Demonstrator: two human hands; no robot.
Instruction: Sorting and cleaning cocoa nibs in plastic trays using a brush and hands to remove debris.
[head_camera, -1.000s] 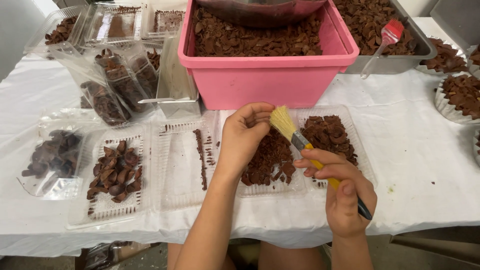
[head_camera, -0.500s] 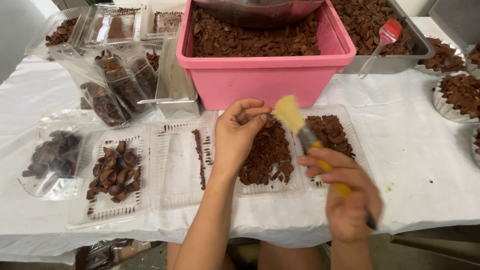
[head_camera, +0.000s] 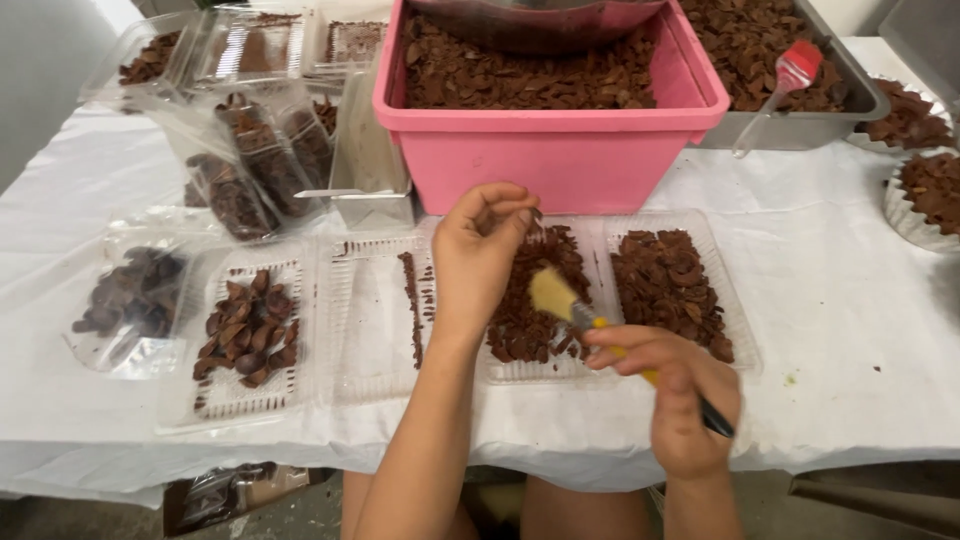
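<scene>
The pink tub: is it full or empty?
Nearly full: the pink tub holds brown pieces close to its rim.

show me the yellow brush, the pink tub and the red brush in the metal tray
yellow brush (head_camera: 552, 293), head view, on its pale bristles.
pink tub (head_camera: 560, 160), head view, on its front wall.
red brush (head_camera: 797, 66), head view, on its red head.

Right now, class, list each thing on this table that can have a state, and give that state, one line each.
Pink tub: open, full of brown pieces.
Clear clamshell tray: lid open, both halves heaped.
Left clamshell tray: open, one half nearly bare.
Paintbrush: held in right hand, bristles over pieces.
Left hand: pinching a piece.
Metal pan: filled.
</scene>
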